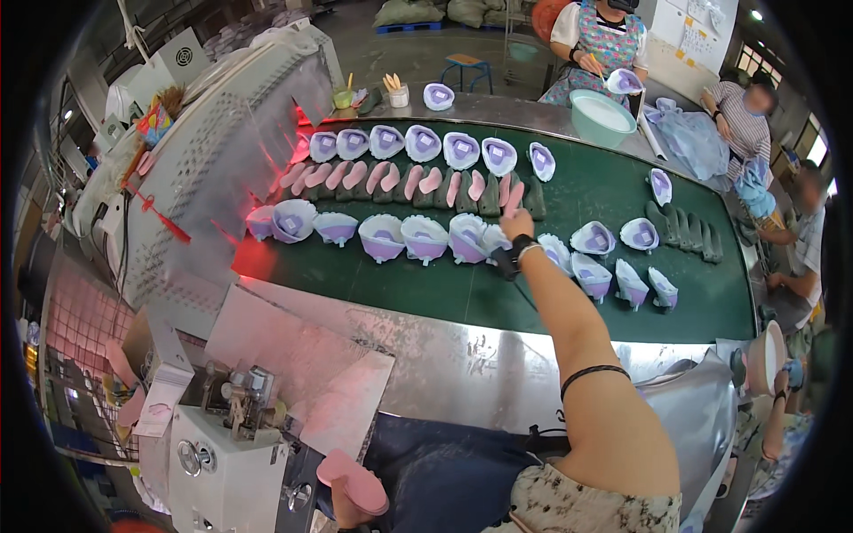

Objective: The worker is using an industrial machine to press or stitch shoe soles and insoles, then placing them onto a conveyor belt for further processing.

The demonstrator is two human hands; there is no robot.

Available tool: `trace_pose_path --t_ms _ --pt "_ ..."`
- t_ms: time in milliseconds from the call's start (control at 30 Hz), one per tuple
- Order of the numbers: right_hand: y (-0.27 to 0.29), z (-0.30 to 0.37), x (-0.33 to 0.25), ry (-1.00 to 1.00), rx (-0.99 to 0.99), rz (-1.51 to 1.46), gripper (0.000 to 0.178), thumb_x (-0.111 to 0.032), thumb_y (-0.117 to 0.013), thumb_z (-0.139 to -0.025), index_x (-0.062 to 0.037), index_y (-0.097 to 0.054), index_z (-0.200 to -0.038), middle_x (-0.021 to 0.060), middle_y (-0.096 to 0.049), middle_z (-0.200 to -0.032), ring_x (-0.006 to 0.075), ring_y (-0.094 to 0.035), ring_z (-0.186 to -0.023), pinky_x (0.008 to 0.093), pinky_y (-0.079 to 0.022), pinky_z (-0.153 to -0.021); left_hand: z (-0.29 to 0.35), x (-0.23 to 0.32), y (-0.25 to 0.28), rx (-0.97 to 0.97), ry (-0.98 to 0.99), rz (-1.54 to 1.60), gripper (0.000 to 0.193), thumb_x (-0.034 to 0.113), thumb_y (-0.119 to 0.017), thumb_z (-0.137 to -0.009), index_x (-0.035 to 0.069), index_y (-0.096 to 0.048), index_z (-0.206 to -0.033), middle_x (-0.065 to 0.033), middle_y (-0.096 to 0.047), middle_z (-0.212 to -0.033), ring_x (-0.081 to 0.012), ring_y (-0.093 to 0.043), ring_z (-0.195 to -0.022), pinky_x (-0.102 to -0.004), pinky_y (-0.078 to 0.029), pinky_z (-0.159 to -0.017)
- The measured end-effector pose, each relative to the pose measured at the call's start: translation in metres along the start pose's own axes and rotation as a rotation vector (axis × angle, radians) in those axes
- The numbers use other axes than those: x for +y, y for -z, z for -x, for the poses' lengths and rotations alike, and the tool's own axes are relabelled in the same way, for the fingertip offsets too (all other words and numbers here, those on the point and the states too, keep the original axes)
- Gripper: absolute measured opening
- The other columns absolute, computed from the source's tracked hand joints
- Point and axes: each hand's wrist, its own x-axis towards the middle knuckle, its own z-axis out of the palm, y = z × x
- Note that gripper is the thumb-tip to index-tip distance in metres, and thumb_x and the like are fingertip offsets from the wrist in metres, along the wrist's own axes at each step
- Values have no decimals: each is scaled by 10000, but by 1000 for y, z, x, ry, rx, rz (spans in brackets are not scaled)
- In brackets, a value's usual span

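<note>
My right hand (pixel 517 226) reaches far over the green conveyor belt (pixel 391 293), its fingers closed on the near end of a pink sole (pixel 514 197). That sole is tilted beside a row of dark green-grey soles (pixel 490 201), many with pink soles lying on or against them. Low in the view, my left hand (pixel 354 508) grips a stack of pink soles (pixel 355 484) over my lap; its fingers are partly hidden. Purple-and-white shoe uppers (pixel 425 238) stand in a row nearest me. A second row of uppers (pixel 422 142) lies behind the soles.
At the left, a perforated metal housing (pixel 240 115) glows red where the belt meets it. A white machine (pixel 218 471) stands near my left arm. Across the belt, a co-worker brushes an upper (pixel 625 82) above a pale green basin (pixel 602 118). More people sit at the right.
</note>
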Motion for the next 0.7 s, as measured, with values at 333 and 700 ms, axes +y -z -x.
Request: trace_pose_path --t_ms 333,700 --pt "23 -22 -13 226 -60 343 206 -137 -561 -766 -13 -622 -918 245 -619 -966 415 -603 -929 486 -483 -816 -21 2 2 -28 43 -37 422 393 -491 -836 26 -556 -1034 -130 -634 -848 -284 -634 -740 -414 -530 -702" --pt "6 -26 -2 444 169 -2 312 -158 -639 -691 -30 -668 -975 212 -644 -964 380 -608 -915 422 -492 -810 2 4 -53 31 57 45 418 341 -468 -884 16 -500 -1145 -126 -616 -982 -279 -624 -876 -403 -513 -771"
